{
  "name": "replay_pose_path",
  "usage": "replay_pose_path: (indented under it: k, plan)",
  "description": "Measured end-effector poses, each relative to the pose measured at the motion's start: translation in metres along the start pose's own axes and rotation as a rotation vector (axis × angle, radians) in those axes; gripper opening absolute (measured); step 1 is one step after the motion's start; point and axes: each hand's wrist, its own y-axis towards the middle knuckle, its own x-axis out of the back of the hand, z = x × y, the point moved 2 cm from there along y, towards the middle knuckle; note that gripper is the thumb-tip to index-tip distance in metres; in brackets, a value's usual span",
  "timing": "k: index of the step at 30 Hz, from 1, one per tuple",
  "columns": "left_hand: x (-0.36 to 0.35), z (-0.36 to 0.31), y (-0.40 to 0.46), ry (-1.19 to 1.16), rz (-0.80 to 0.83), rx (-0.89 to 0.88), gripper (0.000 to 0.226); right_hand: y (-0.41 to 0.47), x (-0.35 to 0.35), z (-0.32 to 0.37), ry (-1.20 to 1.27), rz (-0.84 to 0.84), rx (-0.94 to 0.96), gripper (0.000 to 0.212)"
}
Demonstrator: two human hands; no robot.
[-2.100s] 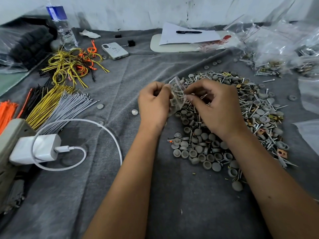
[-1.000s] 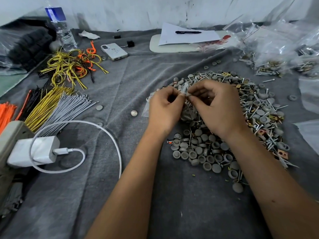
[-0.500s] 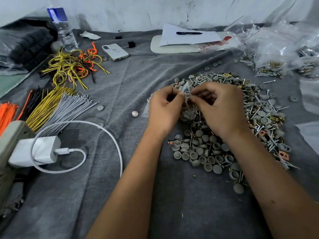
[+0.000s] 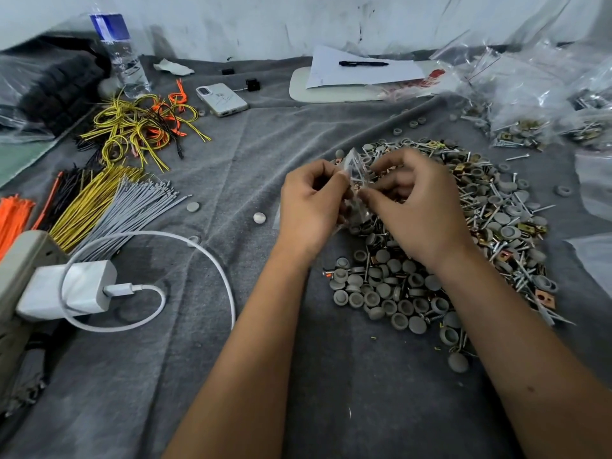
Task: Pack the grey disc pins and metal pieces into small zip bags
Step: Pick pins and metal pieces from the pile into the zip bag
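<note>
Above the heap of grey disc pins (image 4: 394, 286) on the surface, left hand (image 4: 311, 207) and right hand (image 4: 417, 207) pinch a small zip bag (image 4: 353, 170) between their fingers, upright, probably so nothing spills.

A grey cloth (image 4: 205, 376) covers the work surface. At the upper left of the frame a clear water bottle (image 4: 121, 54) with a blue label stands beside a dark bundle wrapped in plastic (image 4: 49, 91). Below them lies a tangle of yellow, orange and black wire loops (image 4: 142, 127), and further down straight bunches of yellow and grey wires (image 4: 109, 207). A white phone (image 4: 221, 99) lies face down near the top centre. At the lower left a white charger (image 4: 69, 289) sits in what looks like a power strip (image 4: 20, 260), its cable (image 4: 212, 260) looping right. A black pen (image 4: 362, 63) rests on white paper (image 4: 361, 74) at the top.
</note>
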Motion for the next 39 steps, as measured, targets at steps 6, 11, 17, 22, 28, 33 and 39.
replay_pose_path:
  k: [6,11,17,22,28,33,39]
  plan:
    - [0.008,-0.014,-0.001,-0.09,-0.102,-0.11,0.025,0.001,0.011,0.012,0.333,-0.1,0.058,0.021]
    - [0.009,-0.021,-0.002,-0.237,-0.107,-0.1,0.029,-0.004,0.009,0.018,0.319,-0.155,0.156,0.017]
    - [0.02,-0.029,0.001,-0.769,-0.078,0.05,0.039,0.0,0.006,0.005,-0.11,-0.139,0.097,0.009]
    - [0.036,-0.037,0.0,-1.34,-0.019,0.119,0.023,-0.001,0.003,-0.004,-0.53,0.019,0.096,0.01]
    - [0.062,-0.047,-0.004,-1.537,0.031,0.102,0.008,-0.001,-0.003,-0.004,-0.771,0.069,0.008,0.023]
    - [0.056,-0.043,0.004,-0.757,-0.033,-0.065,0.015,0.0,-0.006,-0.002,-0.822,0.136,-0.032,0.026]
    - [0.002,-0.001,-0.006,0.2,-0.024,-0.06,0.022,0.002,-0.005,-0.005,-0.826,0.131,0.002,0.026]
